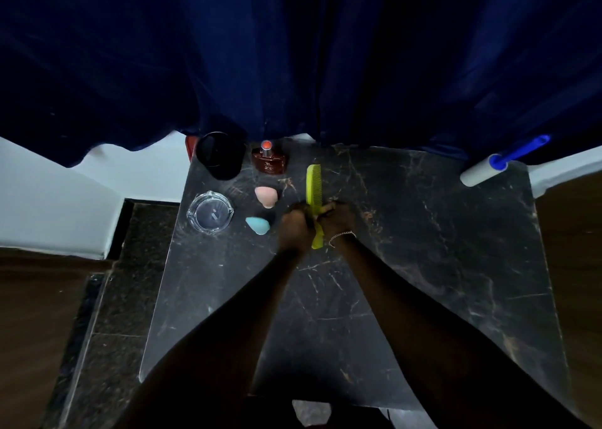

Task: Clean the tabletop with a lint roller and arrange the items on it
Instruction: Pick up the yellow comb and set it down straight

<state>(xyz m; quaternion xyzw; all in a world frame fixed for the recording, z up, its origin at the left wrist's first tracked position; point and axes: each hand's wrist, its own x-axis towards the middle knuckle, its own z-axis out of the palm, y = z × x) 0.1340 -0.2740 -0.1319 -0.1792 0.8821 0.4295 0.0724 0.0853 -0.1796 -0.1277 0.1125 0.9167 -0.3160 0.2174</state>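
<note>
Your dark marble tabletop [423,266] runs from its rounded near-left corner up to a far edge that sits under the hanging blue curtain [293,54]. The left edge drops off to dark floor tiles, and the right edge meets a brown wooden surface. The near half and the whole right-centre of the top are bare, so that is where your open room lies.

The far-left corner is crowded. A black cup [221,155] stands at the back edge, with a brown perfume bottle [269,160] just beside it. In front of those sit a clear glass ashtray [210,216] close to the left edge, a pink makeup sponge [266,196], and a blue makeup sponge [257,225].

The lint roller [488,169] lies at the far-right corner, its blue handle tucked under the curtain hem, well apart from both your hands.

Your left hand [294,226] and right hand [337,218] meet at the green comb [314,194]. Both are closed narrowly around its lower half, one on each side. The comb points away from you, its toothed end free and its near tip showing between your wrists. You wear a thin bracelet [340,236] on the right wrist.
</note>
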